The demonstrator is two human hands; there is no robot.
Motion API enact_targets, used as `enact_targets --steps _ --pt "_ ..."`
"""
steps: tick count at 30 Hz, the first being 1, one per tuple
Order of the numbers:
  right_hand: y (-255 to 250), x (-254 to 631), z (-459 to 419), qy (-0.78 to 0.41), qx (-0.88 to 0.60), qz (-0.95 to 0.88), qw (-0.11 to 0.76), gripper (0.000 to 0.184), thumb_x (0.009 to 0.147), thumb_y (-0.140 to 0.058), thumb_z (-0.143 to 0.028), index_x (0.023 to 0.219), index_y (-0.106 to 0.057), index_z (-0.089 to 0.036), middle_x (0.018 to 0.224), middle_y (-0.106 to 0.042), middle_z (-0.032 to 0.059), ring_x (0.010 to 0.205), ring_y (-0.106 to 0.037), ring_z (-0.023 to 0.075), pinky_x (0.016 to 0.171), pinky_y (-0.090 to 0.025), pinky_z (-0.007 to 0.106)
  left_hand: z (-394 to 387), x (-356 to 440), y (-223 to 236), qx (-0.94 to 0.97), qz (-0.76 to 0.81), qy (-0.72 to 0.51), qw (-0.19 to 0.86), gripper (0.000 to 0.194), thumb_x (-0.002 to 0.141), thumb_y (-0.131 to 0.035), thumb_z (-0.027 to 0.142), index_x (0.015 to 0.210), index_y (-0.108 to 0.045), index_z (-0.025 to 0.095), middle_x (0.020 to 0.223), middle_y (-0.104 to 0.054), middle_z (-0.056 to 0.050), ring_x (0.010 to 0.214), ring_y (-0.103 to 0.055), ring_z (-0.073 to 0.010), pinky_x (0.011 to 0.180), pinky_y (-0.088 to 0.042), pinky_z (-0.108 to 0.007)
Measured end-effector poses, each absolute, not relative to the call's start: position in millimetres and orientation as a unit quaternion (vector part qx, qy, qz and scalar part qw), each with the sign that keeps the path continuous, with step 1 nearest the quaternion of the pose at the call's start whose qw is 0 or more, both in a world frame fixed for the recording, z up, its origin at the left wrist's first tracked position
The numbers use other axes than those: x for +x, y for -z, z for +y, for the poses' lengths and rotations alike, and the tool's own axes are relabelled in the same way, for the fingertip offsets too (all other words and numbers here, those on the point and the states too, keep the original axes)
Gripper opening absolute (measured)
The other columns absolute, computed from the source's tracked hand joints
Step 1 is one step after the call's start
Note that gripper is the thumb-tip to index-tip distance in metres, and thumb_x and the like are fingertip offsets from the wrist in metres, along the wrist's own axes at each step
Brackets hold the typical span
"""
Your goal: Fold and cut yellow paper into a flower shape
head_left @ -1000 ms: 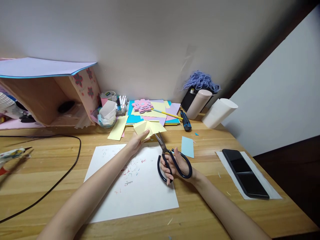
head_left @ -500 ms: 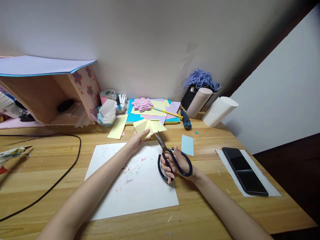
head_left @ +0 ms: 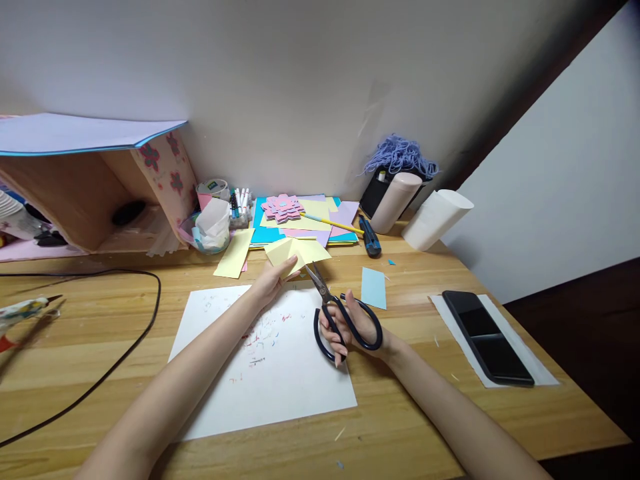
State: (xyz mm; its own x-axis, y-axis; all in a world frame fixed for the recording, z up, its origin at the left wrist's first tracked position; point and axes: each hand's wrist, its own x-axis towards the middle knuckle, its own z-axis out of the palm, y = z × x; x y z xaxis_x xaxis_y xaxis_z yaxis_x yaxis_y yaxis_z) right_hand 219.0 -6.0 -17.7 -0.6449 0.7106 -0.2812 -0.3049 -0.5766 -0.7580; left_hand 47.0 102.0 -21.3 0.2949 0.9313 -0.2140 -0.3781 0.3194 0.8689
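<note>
Pinched between the thumb and fingers of my left hand (head_left: 273, 280) is a creased piece of yellow paper (head_left: 311, 251). My right hand (head_left: 350, 327) grips a pair of scissors (head_left: 324, 293) with black looped handles. The scissors' blades are parted a little and point up and left, their tips close to the paper's lower edge; whether they touch it I cannot tell. Beneath both hands lies a white sheet (head_left: 270, 393) with coloured marks. A light blue paper piece (head_left: 374, 288) rests to the right of the scissors.
Behind are stacked coloured papers (head_left: 345, 217) with a pink layered flower (head_left: 283, 208), a yellow pencil (head_left: 333, 222) and a utility knife (head_left: 369, 237). A phone (head_left: 490, 340) lies at right. At left are a box (head_left: 165, 187), a glue gun (head_left: 25, 310) and a black cable (head_left: 159, 293).
The whole view has shifted very slightly. Both hands keep nearly the same pose, with the yellow paper and the scissors still held.
</note>
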Motion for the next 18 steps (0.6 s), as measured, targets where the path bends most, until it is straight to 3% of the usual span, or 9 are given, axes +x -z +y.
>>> enact_targets --steps 7,18 --pt "16.7 219.0 -5.8 -0.835 -0.289 -0.353 0.307 0.071 0.065 -0.021 -0.081 0.073 -0.047 -0.016 0.05 -0.043 -0.0053 0.034 -0.042 0.0059 0.041 -0.051 0.029 99.8 48.0 19.3 0.374 0.37 -0.455 0.718 0.05 0.065 -0.071 0.024 0.111 -0.053 0.021 0.111 -0.061 -0.007 0.102 -0.058 -0.0206 0.086 -0.05 -0.03" --pt "15.8 220.2 -3.9 -0.827 -0.297 -0.353 0.321 0.07 0.066 -0.022 -0.08 0.073 -0.048 -0.015 0.049 -0.043 -0.0056 0.033 -0.043 0.0062 0.039 -0.051 0.028 99.4 47.6 19.6 0.389 0.371 -0.447 0.715 0.047 0.067 -0.07 0.025 0.11 -0.052 0.021 0.118 -0.057 -0.007 0.102 -0.058 -0.021 0.078 -0.053 -0.027"
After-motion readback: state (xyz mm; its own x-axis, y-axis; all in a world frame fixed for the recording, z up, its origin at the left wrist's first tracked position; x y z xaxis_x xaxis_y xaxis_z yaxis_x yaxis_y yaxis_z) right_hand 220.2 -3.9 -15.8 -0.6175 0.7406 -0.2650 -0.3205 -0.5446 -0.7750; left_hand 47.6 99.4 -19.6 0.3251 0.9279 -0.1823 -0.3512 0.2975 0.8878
